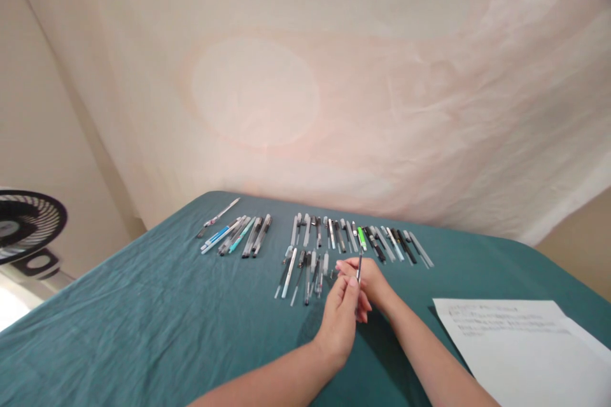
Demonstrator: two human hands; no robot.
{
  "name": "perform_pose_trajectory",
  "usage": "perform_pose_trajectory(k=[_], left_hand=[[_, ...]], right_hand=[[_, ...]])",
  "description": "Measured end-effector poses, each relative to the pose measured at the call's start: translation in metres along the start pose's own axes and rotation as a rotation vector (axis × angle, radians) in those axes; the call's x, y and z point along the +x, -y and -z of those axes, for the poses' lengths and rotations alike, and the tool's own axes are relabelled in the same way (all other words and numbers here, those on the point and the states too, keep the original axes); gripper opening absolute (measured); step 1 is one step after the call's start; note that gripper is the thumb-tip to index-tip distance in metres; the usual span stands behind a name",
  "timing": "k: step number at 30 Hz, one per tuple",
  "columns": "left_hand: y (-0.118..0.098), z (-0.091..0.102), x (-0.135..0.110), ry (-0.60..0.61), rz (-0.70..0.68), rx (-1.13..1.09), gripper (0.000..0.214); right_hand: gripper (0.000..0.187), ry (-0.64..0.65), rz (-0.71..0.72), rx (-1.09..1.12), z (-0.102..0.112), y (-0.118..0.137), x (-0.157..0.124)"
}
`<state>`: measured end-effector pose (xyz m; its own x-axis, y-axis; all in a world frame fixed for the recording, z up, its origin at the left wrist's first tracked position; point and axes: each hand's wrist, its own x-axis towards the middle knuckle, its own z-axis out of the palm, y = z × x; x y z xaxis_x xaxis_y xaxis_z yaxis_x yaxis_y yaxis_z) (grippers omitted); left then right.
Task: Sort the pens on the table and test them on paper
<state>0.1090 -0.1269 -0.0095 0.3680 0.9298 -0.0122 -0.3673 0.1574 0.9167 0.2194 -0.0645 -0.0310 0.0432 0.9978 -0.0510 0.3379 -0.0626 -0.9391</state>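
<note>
My left hand (338, 321) is closed around a slim dark pen (359, 269), which it holds upright with the tip pointing away. My right hand (371, 280) lies just behind, partly covered by the left hand and the pen. Its fingers are bent together, and a small greyish piece (333, 274) shows by the fingertips; I cannot make out what it is. To the left of the hands, a short row of pens (289, 272) lies on the cloth. A longer row of pens, with a bright green pen (361, 238) among them, stretches behind the hands.
A dark green cloth (157, 305) covers the table. On the left lie a group of pens (242, 234) and a single pen (219, 216). Written sheets of paper (520, 350) are at the right front. A black fan (31, 226) stands past the left edge.
</note>
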Motion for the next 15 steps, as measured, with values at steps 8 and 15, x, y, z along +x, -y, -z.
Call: perform_pose_trajectory(k=[8,15], left_hand=[[0.007,0.010,0.010,-0.079,0.042,-0.006,0.040],[0.004,0.004,0.002,0.080,0.053,0.114,0.037]], right_hand=[[0.032,0.141,0.000,0.398,0.031,0.027,-0.022],[0.021,-0.125,0.092,0.746,0.049,0.033,-0.010]])
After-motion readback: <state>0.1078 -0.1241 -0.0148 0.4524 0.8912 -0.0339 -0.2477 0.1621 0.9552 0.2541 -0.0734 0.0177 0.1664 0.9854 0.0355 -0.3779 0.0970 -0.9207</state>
